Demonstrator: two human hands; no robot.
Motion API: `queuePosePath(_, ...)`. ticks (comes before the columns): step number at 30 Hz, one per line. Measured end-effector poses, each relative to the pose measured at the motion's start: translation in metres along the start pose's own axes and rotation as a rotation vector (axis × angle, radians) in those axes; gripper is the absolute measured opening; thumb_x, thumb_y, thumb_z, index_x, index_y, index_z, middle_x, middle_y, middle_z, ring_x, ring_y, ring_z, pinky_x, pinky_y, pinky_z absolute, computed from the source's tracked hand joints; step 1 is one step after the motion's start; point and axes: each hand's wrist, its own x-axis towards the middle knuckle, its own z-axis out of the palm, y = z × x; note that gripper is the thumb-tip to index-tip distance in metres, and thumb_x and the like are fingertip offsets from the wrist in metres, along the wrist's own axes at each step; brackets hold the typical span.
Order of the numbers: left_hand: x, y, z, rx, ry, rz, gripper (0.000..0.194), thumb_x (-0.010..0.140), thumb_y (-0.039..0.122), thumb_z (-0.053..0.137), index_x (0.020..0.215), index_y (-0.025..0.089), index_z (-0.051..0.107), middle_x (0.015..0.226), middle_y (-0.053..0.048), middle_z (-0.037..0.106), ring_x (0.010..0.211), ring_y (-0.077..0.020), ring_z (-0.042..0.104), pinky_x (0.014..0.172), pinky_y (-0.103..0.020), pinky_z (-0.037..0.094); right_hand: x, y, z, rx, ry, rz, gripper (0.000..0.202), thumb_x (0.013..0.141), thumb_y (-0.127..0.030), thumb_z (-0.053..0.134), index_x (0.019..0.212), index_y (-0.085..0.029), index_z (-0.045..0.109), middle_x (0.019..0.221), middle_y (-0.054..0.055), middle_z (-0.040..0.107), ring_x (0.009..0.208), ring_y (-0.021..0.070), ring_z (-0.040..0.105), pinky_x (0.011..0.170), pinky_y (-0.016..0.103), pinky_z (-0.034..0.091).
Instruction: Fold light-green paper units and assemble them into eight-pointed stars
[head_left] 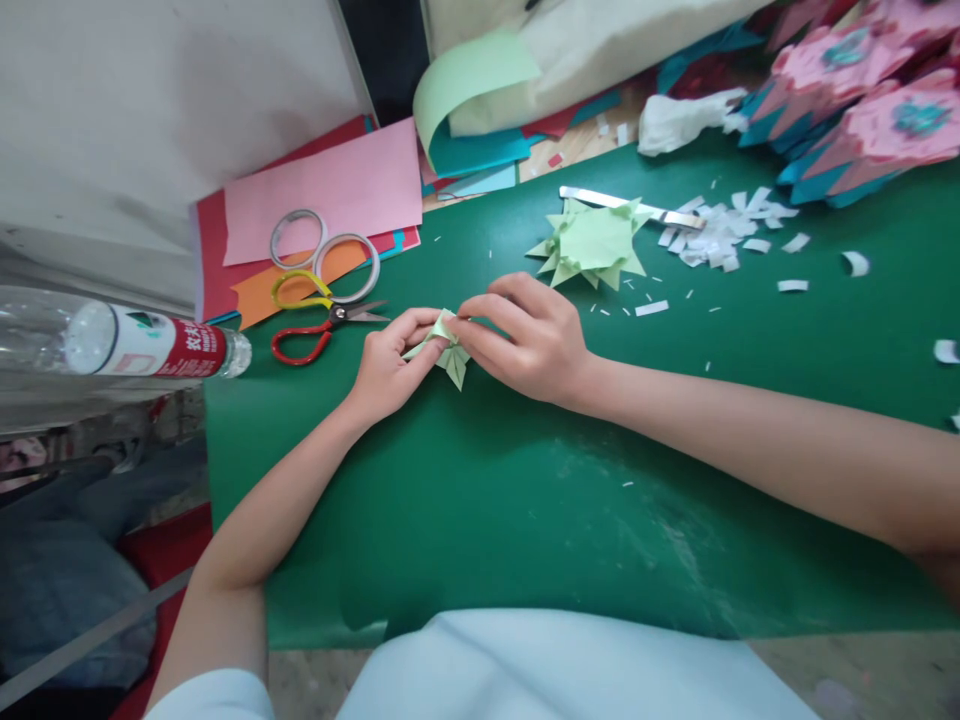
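Note:
A small folded piece of pale green paper (454, 364) is held above the green table, with a pointed tip hanging down. My left hand (394, 362) pinches its left side between thumb and fingers. At its upper right, the fingertips of my right hand (529, 340) are closed on the paper's edge, and the curled fingers partly hide it. Just beyond my right hand lies a pale green folded paper star (592, 240) with many points. Scissors (337, 314) with one yellow and one red handle rest left of my left hand, blades pointing toward it.
Two tape rolls (346, 268) lie by stacked coloured paper (322, 190). A plastic bottle (169, 342) juts in at the left. White paper scraps (724, 230), a metallic strip (675, 218), crumpled tissue (686, 120) and pink-and-blue paper flowers (900, 125) occupy the back right of the green table (480, 520).

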Motion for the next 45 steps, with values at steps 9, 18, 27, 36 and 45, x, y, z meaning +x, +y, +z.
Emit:
queuePosePath(9,0.000,0.004,0.000,0.086,-0.026,0.010,0.031,0.085,0.043,0.066,0.107,0.020,0.064,0.089,-0.001,0.077,0.087,-0.0162,0.073,0.078,-0.023,0.053,0.004,-0.001,-0.001,0.088,-0.020,0.047,0.009,0.094,-0.022,0.053,0.093,-0.020,0.062,0.089,0.004,0.066,0.082,0.0169,0.052,0.069,0.031,0.046)
queuePosePath(18,0.000,0.003,0.001,0.081,-0.009,0.014,0.027,0.082,0.041,0.070,0.098,0.020,0.067,0.079,0.001,0.075,0.076,-0.0143,0.070,0.073,-0.022,0.052,0.010,-0.001,0.003,0.480,-0.126,0.306,0.006,0.092,-0.021,0.050,0.091,-0.018,0.055,0.085,0.004,0.060,0.074,0.0137,0.052,0.066,0.027,0.042)
queuePosePath(27,0.001,0.004,0.002,0.088,0.005,-0.010,0.024,0.080,0.041,0.072,0.090,0.019,0.068,0.073,0.002,0.075,0.065,-0.0120,0.064,0.064,-0.022,0.048,0.017,0.000,-0.004,0.771,-0.190,0.565,0.010,0.085,-0.019,0.059,0.075,-0.016,0.058,0.066,-0.003,0.055,0.061,0.0083,0.047,0.060,0.023,0.035)
queuePosePath(36,0.003,0.003,0.001,0.042,-0.001,0.001,0.026,0.082,0.044,0.070,0.087,0.019,0.067,0.068,0.003,0.071,0.058,-0.0096,0.059,0.060,-0.021,0.045,0.016,-0.002,-0.003,0.777,-0.178,0.603,0.013,0.085,-0.021,0.059,0.073,-0.016,0.058,0.065,-0.003,0.056,0.060,0.0079,0.047,0.058,0.022,0.035)
queuePosePath(45,0.003,0.000,-0.001,0.047,-0.033,0.052,0.026,0.087,0.046,0.063,0.090,0.020,0.067,0.060,0.005,0.063,0.049,-0.0080,0.049,0.053,-0.021,0.038,0.016,-0.001,-0.001,0.764,-0.156,0.505,0.011,0.084,-0.021,0.060,0.075,-0.017,0.055,0.067,-0.003,0.054,0.062,0.0082,0.049,0.058,0.021,0.037)
